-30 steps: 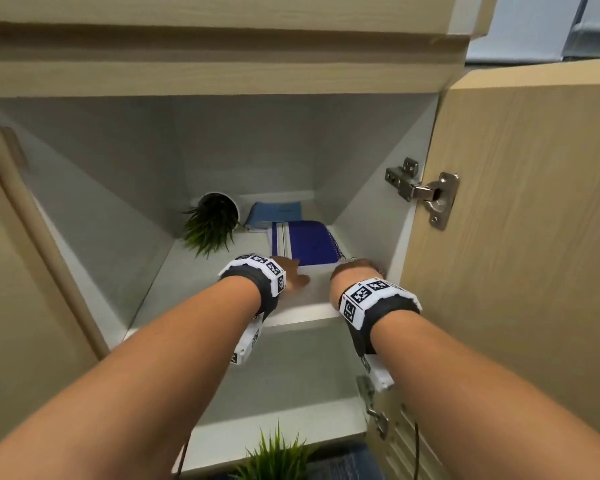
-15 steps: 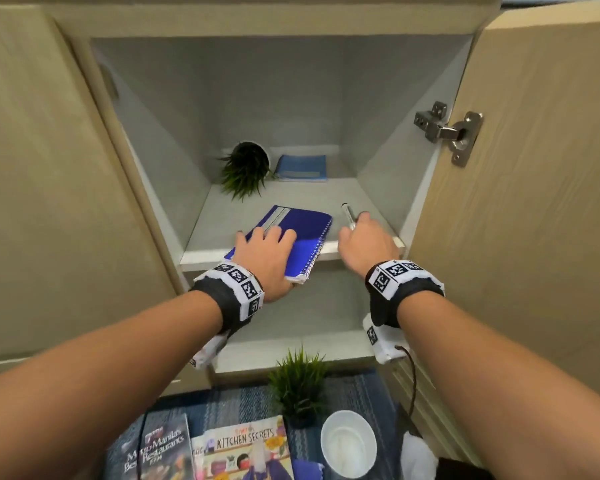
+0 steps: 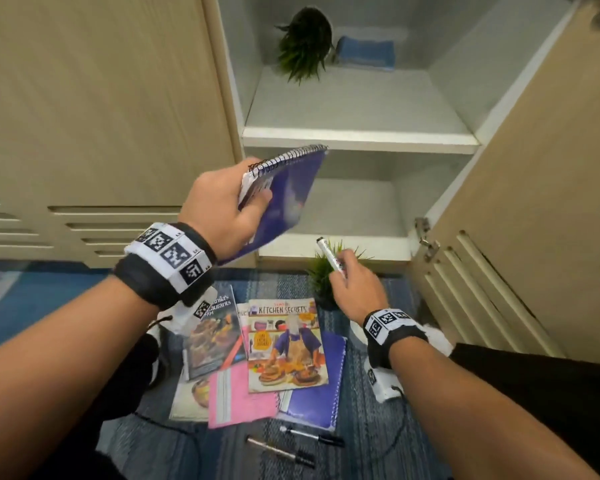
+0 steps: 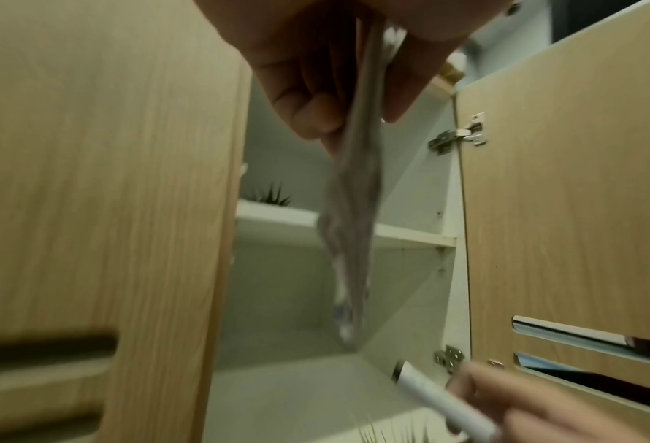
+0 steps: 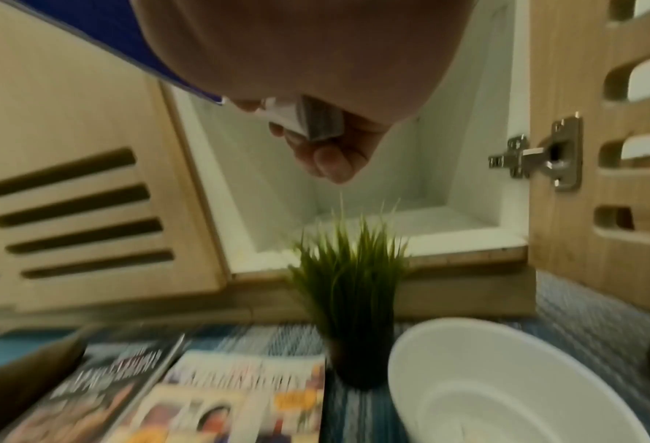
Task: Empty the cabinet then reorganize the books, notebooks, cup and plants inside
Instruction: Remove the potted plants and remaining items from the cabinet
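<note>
left hand (image 3: pixel 222 206) raised, fingers and thumb curled round the spiral edge of a notebook (image 3: pixel 284 195). right hand (image 3: pixel 355 289) lower and to the right, fingers curled round a marker (image 3: pixel 329 254). both forearms extend forward, each with a marked band at the wrist.

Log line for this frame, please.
left hand: blue notebook | right hand: marker | shelf: tipped plant, blue item
</note>
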Demonstrator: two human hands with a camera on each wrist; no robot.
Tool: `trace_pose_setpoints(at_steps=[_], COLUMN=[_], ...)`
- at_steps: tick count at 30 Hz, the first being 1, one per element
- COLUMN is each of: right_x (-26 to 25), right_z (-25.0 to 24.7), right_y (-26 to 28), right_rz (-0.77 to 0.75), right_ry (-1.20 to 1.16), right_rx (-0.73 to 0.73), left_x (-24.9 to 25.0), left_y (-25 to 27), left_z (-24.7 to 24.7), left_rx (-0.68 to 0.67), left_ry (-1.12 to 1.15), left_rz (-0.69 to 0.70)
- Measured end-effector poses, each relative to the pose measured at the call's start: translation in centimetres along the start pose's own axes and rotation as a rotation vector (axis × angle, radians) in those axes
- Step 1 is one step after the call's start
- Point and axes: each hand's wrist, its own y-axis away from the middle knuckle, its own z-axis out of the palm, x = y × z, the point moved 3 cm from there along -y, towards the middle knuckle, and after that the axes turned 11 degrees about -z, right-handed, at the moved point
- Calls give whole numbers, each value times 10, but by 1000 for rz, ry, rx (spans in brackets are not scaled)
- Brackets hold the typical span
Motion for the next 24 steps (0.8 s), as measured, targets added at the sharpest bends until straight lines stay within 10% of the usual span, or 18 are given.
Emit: trace_pose_setpoints(at_steps=[6,12,21,24], right_x=[33,59,48,33], right_z=[99,151,124,103], right_y=[46,81,62,40], right_rz=[210,461,317,227], right_ry=[96,-76,-40,-28], right_rx=[-500,-544,-637,-614], left_x=[-90,-179,-292,-237], left_y=[62,140,211,166], left_z=[78,139,214,166], left_rx=[-385,-388,-298,-425], left_ry=[219,449,295,-125], left_rz=[-776,-1339,-1485,-1335])
